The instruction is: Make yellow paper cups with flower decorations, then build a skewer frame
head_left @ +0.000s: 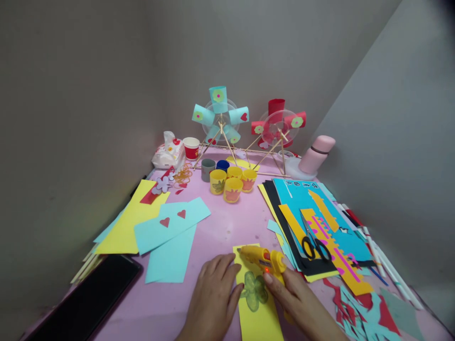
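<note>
In my right hand is a yellow hot glue gun with a small red light glowing on its side. Its nozzle points left, over the far end of a yellow paper strip. A green painted flower marks that strip. My left hand lies flat with fingers stretched out, its thumb and fingertips at the strip's left edge. Farther back stand several yellow paper rings with printed shapes, beside a grey paper ring and a dark blue one.
Two stick-and-paper wheels, one light blue and one red, stand at the back. Scissors lie on coloured sheets at right, near paper scraps. A pink bottle, paper cup, light blue strips and black phone surround the workspace.
</note>
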Tool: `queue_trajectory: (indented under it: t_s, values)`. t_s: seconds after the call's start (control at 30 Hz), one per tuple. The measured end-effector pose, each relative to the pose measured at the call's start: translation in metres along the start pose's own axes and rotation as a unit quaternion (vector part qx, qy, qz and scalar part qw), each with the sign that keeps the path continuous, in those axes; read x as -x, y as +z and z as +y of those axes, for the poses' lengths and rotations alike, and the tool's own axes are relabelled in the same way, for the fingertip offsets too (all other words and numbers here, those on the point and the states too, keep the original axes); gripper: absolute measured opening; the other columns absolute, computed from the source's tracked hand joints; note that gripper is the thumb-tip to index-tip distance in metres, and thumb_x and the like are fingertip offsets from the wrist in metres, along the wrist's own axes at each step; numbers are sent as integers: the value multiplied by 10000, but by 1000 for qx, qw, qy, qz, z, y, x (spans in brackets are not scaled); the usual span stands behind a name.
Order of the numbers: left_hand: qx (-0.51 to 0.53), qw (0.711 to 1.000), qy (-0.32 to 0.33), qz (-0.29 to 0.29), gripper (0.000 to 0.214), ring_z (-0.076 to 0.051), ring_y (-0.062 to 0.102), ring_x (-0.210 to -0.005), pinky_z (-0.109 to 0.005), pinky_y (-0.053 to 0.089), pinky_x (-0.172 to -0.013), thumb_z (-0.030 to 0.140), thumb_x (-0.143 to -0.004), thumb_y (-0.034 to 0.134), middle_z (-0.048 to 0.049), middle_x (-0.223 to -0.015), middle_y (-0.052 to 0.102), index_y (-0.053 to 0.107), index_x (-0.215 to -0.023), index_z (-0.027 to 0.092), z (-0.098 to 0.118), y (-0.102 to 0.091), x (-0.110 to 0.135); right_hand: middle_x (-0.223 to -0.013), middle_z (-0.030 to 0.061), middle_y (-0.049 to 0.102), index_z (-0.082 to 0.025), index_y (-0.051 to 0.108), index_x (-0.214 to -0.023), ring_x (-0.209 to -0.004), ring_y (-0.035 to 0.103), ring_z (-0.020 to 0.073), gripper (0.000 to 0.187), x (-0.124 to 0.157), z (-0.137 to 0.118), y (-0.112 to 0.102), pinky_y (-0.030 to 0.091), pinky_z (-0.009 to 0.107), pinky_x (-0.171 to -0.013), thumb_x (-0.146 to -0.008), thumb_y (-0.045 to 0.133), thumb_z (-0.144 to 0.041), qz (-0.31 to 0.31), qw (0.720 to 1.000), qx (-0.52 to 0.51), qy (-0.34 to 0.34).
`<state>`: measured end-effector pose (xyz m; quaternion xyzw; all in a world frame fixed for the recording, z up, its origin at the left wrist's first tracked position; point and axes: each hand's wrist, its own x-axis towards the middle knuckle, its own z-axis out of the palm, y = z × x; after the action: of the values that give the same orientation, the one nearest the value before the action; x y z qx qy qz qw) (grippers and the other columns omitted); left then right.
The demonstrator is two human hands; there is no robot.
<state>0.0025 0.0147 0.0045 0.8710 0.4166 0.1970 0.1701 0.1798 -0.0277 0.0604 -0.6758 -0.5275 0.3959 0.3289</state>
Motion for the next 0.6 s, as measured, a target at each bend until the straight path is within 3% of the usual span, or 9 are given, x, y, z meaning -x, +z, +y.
queue_trajectory:
  t_s: [0.07, 0.27, 0.4, 0.6]
  values:
    - [0, 1000, -3, -2, 246, -243, 494, -1099, -449, 448, -904, 245, -862, 476, -71, -1210, 565, 557, -1094, 229, 0, 0, 0, -666, 26, 608, -199, 572, -640, -735, 579, 211, 386, 0, 0, -1, 474, 286, -705, -812, 455, -525, 16, 1000, 6, 3]
    - [0, 1000, -2, -4, 243, -240, 501, -1095, -445, 453, -901, 255, -863, 477, -72, -1205, 571, 563, -1089, 229, 1, -1, 0, -663, 36, 593, -190, 626, -811, -745, 579, 235, 412, 1, -1, -13, 465, 299, -711, -835, 402, -535, -13, 998, 55, 3]
    - [-2, 1000, 2, 8, 246, -235, 509, -1084, -433, 460, -893, 248, -859, 485, -69, -1197, 577, 564, -1091, 231, 0, 0, -1, -744, 57, 628, -184, 631, -964, -749, 575, 241, 437, 0, -1, -17, 456, 311, -720, -843, 387, -525, -7, 997, 79, 9]
    - [-8, 1000, 8, 9, 287, -235, 514, -1079, -424, 466, -884, 249, -855, 491, -68, -1204, 574, 549, -1135, 243, -1, -1, -1, -865, 101, 676, -130, 619, -1009, -804, 600, 254, 515, -2, 5, -14, 463, 327, -711, -850, 364, -548, -46, 995, 89, 13]
